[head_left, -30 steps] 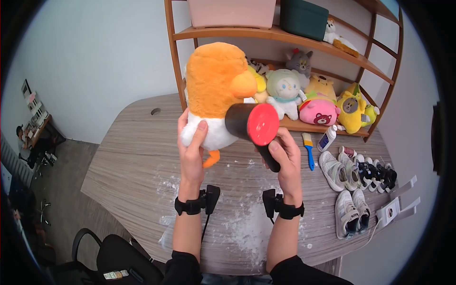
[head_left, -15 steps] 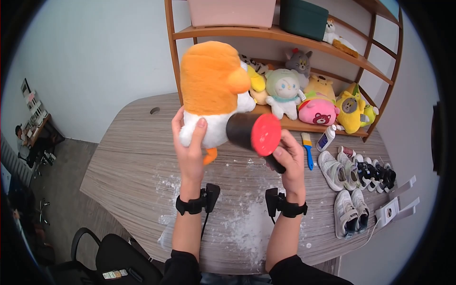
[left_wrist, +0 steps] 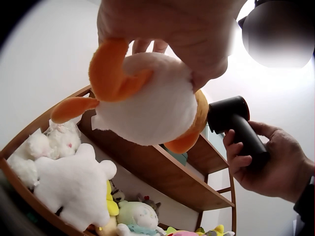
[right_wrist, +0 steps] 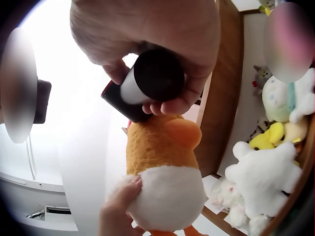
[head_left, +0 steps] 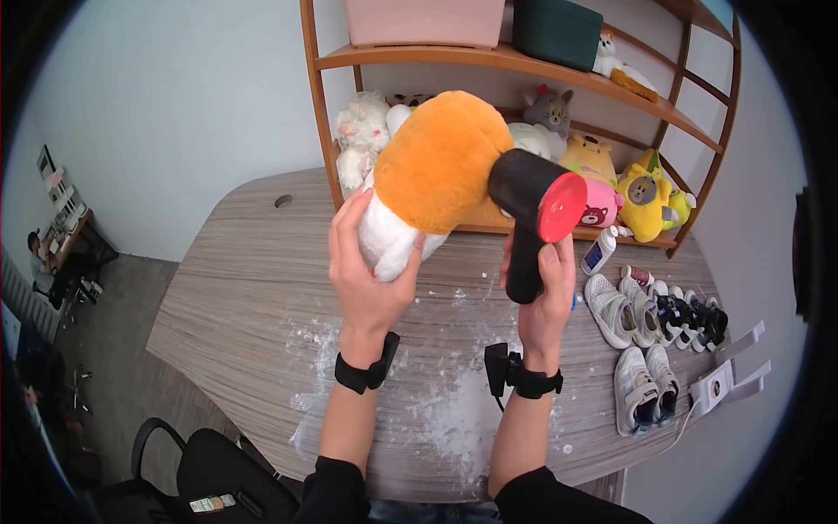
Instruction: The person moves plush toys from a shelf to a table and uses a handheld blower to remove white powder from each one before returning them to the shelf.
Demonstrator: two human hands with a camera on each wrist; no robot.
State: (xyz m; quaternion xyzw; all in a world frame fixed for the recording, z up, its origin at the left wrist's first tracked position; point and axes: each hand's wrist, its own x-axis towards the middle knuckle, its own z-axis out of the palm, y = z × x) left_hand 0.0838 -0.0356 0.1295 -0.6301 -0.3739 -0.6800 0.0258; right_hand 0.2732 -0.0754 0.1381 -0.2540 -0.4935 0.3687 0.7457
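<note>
Held up over the table is a plush duck (head_left: 443,162) with an orange head, white body and orange feet. My left hand (head_left: 374,284) grips its white lower body, fingers on the left and thumb in front. In the left wrist view the white belly (left_wrist: 152,105) and the curled orange feet (left_wrist: 106,73) show. My right hand (head_left: 548,293) grips the handle of a black hair dryer (head_left: 522,188) with a red round rear end. The dryer's black front end is right at the duck's head. In the right wrist view the handle's round base (right_wrist: 160,73) faces the camera.
Behind stands a wooden shelf (head_left: 419,57) with several plush toys (head_left: 646,196), a pink bin (head_left: 423,22) and a green bin (head_left: 559,35). On the table's right are a white bottle (head_left: 599,251), several shoes (head_left: 642,393) and a white router-like device (head_left: 714,389). White residue (head_left: 458,428) marks the tabletop.
The duck has tipped to the right and turned, so its beak no longer shows in the head view. The hair dryer has moved up and right, its handle now more upright.
</note>
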